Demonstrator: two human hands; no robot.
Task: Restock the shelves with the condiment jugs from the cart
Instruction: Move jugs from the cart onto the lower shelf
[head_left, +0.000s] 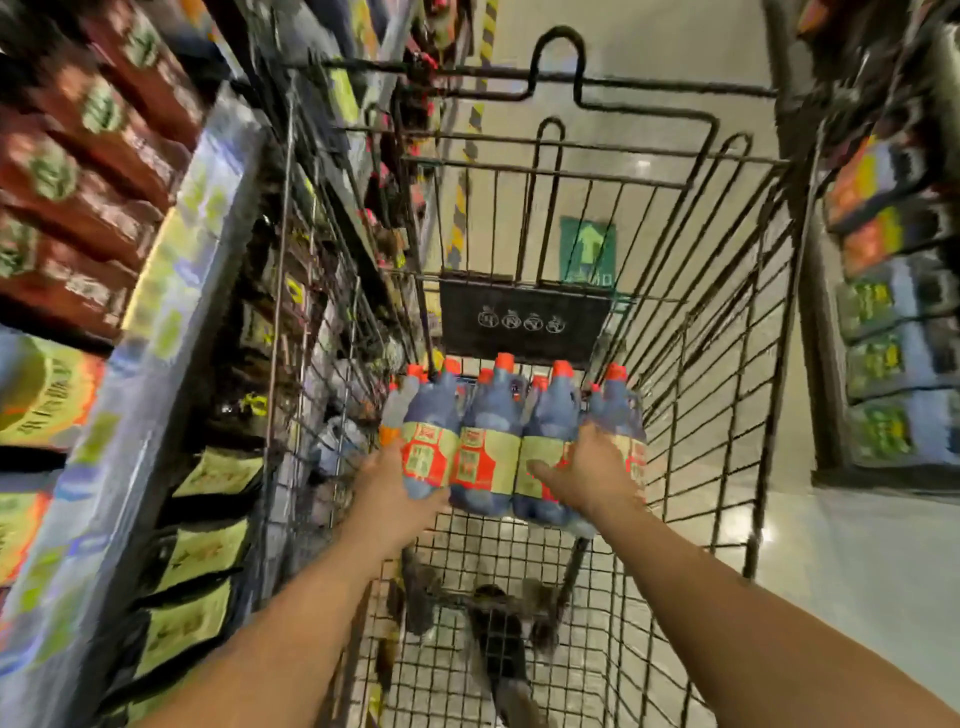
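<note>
Condiment jugs (483, 441), dark with orange caps, sit bunched at the far end of the wire cart (701, 364), beside the shelves (171, 312). The left hand (395, 488) curls round the leftmost jug. The right hand (587, 467) clasps the rightmost, apparently; blur smears its fingers.

jugs (485, 457): four in the front row inside the cart (675, 312); more orange caps behind, total unclear
cart: one
hands inside the cart: two, left hand (387, 493) and right hand (587, 473)
</note>
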